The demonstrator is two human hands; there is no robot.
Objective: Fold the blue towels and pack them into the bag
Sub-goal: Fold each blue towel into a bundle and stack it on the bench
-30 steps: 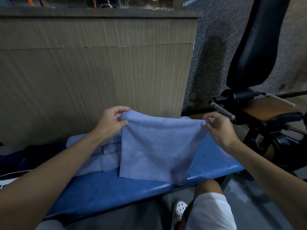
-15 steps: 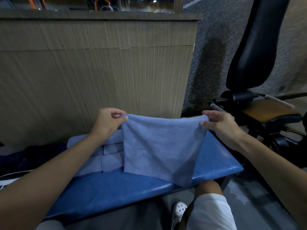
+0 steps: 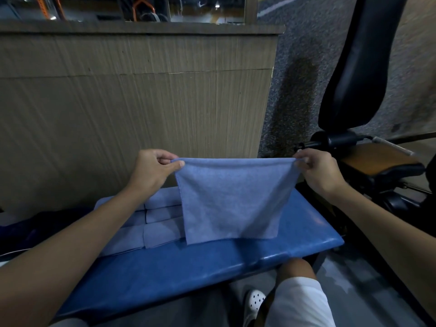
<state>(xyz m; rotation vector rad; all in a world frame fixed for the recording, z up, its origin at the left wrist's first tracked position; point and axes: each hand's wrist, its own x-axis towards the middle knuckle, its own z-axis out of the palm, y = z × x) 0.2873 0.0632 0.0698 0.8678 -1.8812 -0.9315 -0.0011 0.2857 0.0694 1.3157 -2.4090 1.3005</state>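
A light blue towel (image 3: pixel 232 199) hangs spread out above the blue padded bench (image 3: pixel 212 263), its top edge stretched straight. My left hand (image 3: pixel 153 169) pinches the towel's upper left corner and my right hand (image 3: pixel 317 169) pinches the upper right corner. The towel's lower edge just reaches the bench. Behind its left side lies a stack of folded blue towels (image 3: pixel 151 220) on the bench. A dark blue bag (image 3: pixel 21 232) shows dimly at the far left, mostly hidden by my left forearm.
A wood-grain partition wall (image 3: pixel 141 102) rises right behind the bench. At the right stands a gym machine with a black back pad (image 3: pixel 358 67) and a brown seat (image 3: pixel 377 159). My knee in white shorts (image 3: pixel 297 300) and a white shoe are below the bench.
Both hands rose a little and moved apart, pulling the sagging top edge taut. The towel now hangs flat and squarer, with its lower corner lifted off the bench edge.
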